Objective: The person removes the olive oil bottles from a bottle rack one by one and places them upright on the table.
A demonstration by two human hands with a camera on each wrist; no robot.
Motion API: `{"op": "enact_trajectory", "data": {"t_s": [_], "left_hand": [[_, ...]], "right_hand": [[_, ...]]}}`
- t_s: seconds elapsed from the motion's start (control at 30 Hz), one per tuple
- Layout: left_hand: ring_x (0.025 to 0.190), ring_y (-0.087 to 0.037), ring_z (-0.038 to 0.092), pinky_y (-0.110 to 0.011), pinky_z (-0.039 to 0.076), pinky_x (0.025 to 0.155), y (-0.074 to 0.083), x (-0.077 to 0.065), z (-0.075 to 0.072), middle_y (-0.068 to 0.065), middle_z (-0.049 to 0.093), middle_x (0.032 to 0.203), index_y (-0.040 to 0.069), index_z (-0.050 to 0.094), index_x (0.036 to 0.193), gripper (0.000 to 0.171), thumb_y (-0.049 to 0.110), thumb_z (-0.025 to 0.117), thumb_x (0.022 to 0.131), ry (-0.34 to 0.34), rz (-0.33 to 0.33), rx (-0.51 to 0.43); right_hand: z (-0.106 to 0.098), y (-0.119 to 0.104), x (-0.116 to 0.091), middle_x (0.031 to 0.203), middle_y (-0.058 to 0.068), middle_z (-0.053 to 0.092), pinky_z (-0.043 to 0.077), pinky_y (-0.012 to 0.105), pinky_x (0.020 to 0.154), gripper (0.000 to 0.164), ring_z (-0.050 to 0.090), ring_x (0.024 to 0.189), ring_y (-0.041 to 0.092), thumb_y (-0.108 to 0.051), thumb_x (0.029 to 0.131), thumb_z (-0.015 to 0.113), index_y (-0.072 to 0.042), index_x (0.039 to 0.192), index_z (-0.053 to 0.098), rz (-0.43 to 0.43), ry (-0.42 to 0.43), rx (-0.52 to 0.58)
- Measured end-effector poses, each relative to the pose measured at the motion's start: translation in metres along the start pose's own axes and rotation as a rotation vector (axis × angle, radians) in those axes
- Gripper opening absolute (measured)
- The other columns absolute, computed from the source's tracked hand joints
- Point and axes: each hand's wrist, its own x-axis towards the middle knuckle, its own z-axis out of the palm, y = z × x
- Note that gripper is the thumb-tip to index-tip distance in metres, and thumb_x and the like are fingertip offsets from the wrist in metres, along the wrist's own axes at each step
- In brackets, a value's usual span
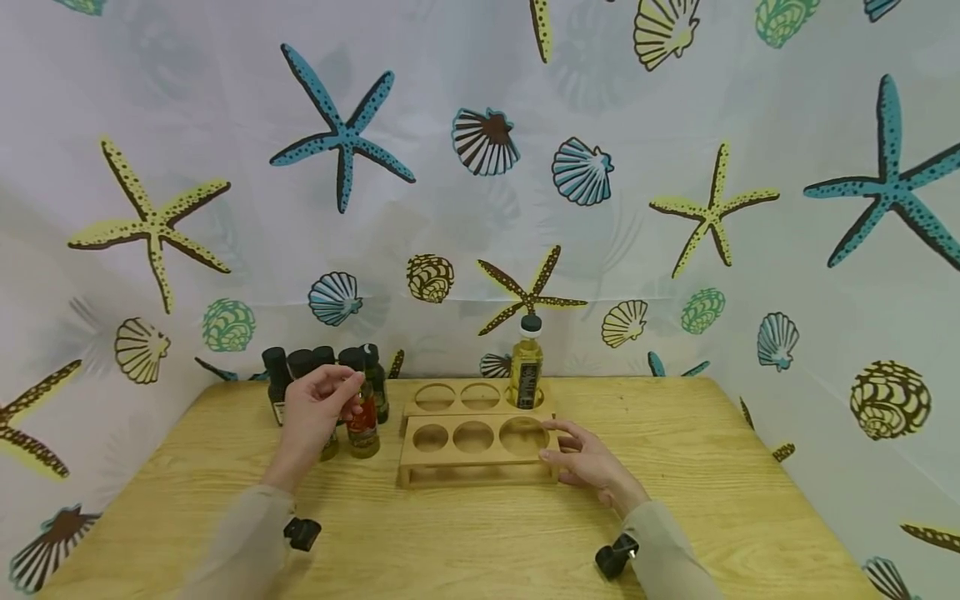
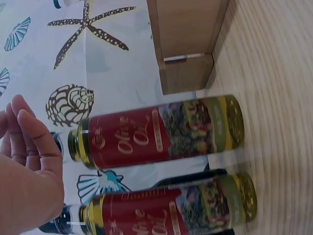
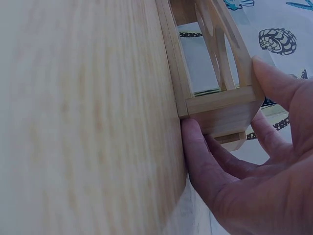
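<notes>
My left hand [image 1: 318, 410], fingers loosely curled with nothing seen between them, is just in front of the neck of a red-labelled olive oil bottle [image 1: 363, 423]. In the left wrist view this olive oil bottle [image 2: 161, 129] stands beside a second matching olive oil bottle [image 2: 171, 208], the nearer cap partly hidden behind my fingers. My right hand [image 1: 588, 458] grips the right end of a two-tier wooden bottle rack [image 1: 472, 454]. In the right wrist view, thumb and fingers span the end of the rack [image 3: 222, 115]. A yellow oil bottle [image 1: 527, 371] stands in the rear right hole.
Several dark-capped bottles [image 1: 277, 379] stand grouped at the back left of the wooden table [image 1: 465, 542]. The rack's front row has round holes of differing sizes. A shell-and-starfish patterned curtain [image 1: 480, 225] hangs behind the table and along its sides.
</notes>
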Motion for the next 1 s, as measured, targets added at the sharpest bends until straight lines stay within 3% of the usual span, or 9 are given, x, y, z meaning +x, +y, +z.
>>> {"op": "enact_trajectory", "data": {"t_s": [0.23,0.47,0.6,0.8,1.0], "left_hand": [[0.056,-0.015,0.064,-0.031,0.057,0.055,-0.002,0.001,0.019,-0.003,0.067,0.07,-0.003,0.065,0.108,0.037,0.03,0.069,0.093,-0.064,-0.032,-0.039],[0.059,-0.025,0.064,-0.029,0.054,0.052,-0.005,0.004,0.033,-0.007,0.066,0.071,-0.003,0.065,0.105,0.034,0.029,0.067,0.094,-0.126,-0.004,-0.027],[0.063,-0.027,0.064,-0.029,0.055,0.057,-0.007,0.005,0.039,-0.007,0.066,0.073,0.001,0.067,0.104,0.029,0.029,0.067,0.095,-0.179,-0.016,0.007],[0.071,-0.036,0.065,-0.038,0.058,0.063,-0.011,0.007,0.049,-0.019,0.068,0.082,0.003,0.067,0.105,0.03,0.031,0.067,0.094,-0.249,-0.05,0.024],[0.068,-0.028,0.067,-0.041,0.058,0.064,-0.014,0.008,0.058,-0.019,0.068,0.081,0.005,0.068,0.104,0.025,0.028,0.067,0.094,-0.271,-0.064,0.028]], "right_hand": [[0.001,0.002,-0.001,0.155,0.02,0.033,0.052,0.049,0.095,0.058,0.033,0.142,0.04,-0.032,0.089,0.074,-0.028,0.142,0.051,0.008,0.012,-0.005],[0.001,0.001,0.0,0.155,0.021,0.032,0.052,0.05,0.095,0.057,0.032,0.142,0.041,-0.03,0.089,0.073,-0.027,0.142,0.051,0.007,0.014,-0.002],[0.001,0.001,0.001,0.155,0.021,0.032,0.052,0.049,0.095,0.056,0.032,0.142,0.04,-0.029,0.09,0.073,-0.027,0.142,0.052,0.008,0.009,-0.003],[-0.001,0.002,0.001,0.156,0.021,0.031,0.054,0.046,0.091,0.059,0.032,0.143,0.04,-0.033,0.087,0.075,-0.026,0.141,0.053,-0.003,0.014,-0.011],[-0.002,0.001,0.0,0.156,0.021,0.032,0.054,0.046,0.092,0.063,0.033,0.142,0.041,-0.036,0.085,0.077,-0.026,0.141,0.052,-0.004,0.005,-0.01]]}}
